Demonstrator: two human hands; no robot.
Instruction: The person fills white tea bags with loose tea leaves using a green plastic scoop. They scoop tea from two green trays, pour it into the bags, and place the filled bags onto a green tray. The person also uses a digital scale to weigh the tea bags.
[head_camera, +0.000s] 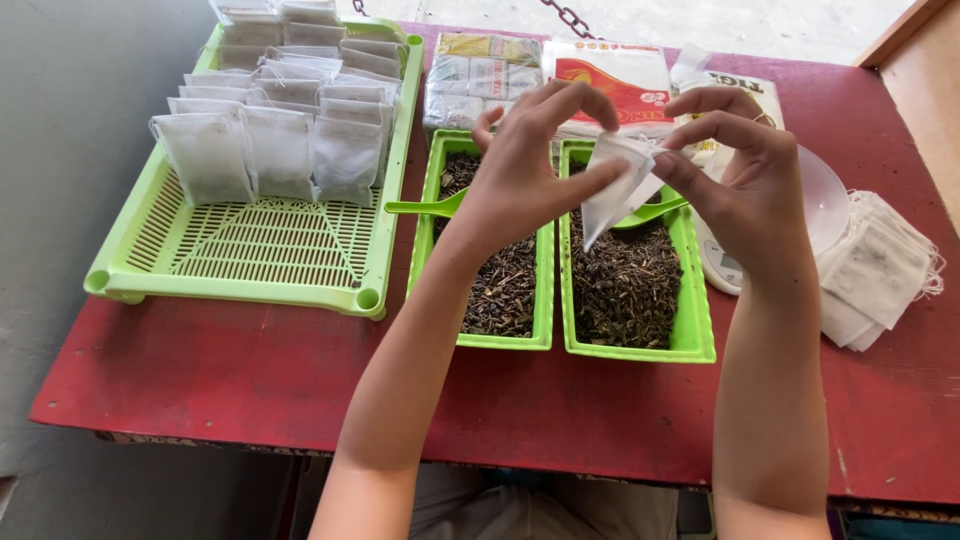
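Scale (722, 262): mostly covered by the right hand (745, 185) and forearm; only a white corner and part of the clear bowl are seen.
Left tray (543, 300): its upper part is hidden behind the left hand (525, 165).
Scoop (425, 207): only the handle is shown; the bowl is hidden by the left wrist.
Packets (545, 70): partly blocked by fingers at the top centre.
Filled bags (280, 20): the back row is cut off by the top edge.
Chain (570, 18): cut off at the top edge.
Table (250, 380): its right end is cut off by the frame.
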